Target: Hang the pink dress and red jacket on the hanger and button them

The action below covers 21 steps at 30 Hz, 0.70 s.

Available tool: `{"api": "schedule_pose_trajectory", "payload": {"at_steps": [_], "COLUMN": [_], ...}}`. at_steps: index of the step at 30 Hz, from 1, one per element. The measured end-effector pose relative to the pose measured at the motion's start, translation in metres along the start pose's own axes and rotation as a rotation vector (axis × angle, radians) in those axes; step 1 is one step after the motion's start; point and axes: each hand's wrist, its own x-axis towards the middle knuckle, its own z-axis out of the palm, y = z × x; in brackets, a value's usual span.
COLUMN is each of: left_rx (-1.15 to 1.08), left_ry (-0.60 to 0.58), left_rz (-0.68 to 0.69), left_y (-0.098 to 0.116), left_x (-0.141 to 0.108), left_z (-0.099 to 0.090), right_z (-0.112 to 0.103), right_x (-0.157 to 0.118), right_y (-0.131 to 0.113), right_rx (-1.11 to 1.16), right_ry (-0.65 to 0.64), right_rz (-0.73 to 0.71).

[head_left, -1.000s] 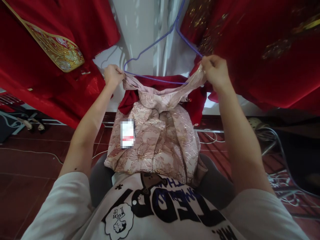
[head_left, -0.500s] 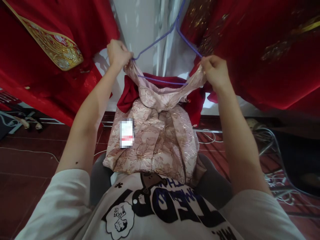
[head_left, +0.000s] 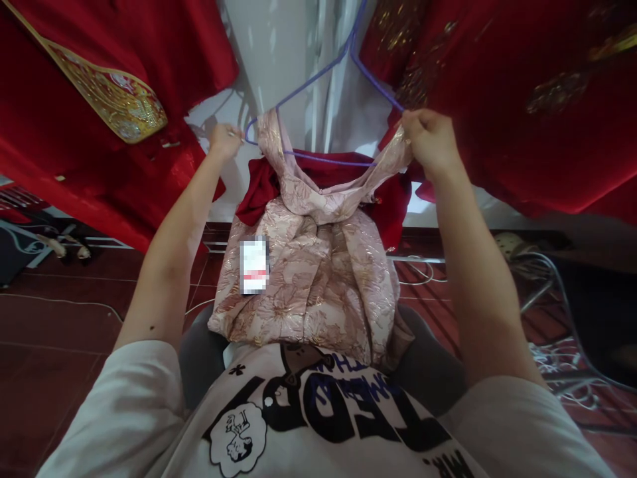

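A pink brocade dress (head_left: 291, 292) is spread over the seated person's lap, with its bodice raised toward a purple hanger (head_left: 314, 78). At the hanger's right end, one strap (head_left: 393, 151) is gripped in the right hand (head_left: 430, 143), whose fingers are closed firmly on the fabric. The other strap (head_left: 271, 136) is draped over the hanger's left arm. The left hand (head_left: 226, 141) is held just beside the left end, apart from that strap; its fingers are curled toward the thumb, but how far they are closed, and whether anything thin is pinched, cannot be told. A pixelated white tag (head_left: 254, 265) is seen on the skirt, and red cloth (head_left: 256, 189) is bunched behind the bodice.
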Motion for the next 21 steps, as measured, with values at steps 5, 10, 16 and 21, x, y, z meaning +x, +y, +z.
{"api": "schedule_pose_trajectory", "payload": {"at_steps": [5,10,16,21], "left_rx": [-0.163,-0.284,-0.298,-0.292], "left_ry": [-0.316,-0.281,-0.321,-0.121], "left_rz": [0.105,0.184,0.083,0.133], "left_y": [-0.004,-0.006,-0.030,-0.016], "left_x": [-0.029,-0.033,-0.013,0.004], "left_z": [0.027,0.039,0.001,-0.023], "right_z": [-0.003,-0.005,-0.006,-0.006], "right_x": [0.000,-0.002,-0.002,0.004], "right_y": [-0.002,-0.006,-0.008,0.008], "right_rx": [-0.004,-0.019,0.007,-0.009], "right_ry": [-0.011,-0.027,-0.052,-0.083], "right_rz": [0.005,0.017,0.010,-0.042]}}
